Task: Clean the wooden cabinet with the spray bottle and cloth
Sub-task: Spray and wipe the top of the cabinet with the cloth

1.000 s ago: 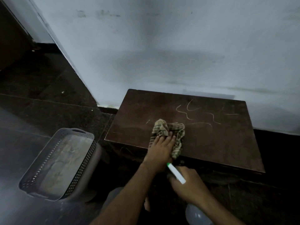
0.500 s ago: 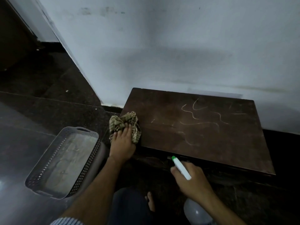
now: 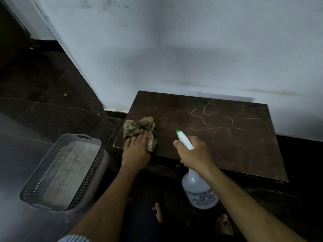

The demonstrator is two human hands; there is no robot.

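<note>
Atop the cabinet, flat left hand presses cloth; right hand clasps spray bottle nearby.

Open across the cabinet top right of the cloth, bar the spray bottle at the front. Closed behind by the wall, left by a basket.

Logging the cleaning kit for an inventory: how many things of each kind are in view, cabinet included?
spray bottle: 1
cloth: 1
wooden cabinet: 1
grey perforated basket: 1
Total: 4
</note>
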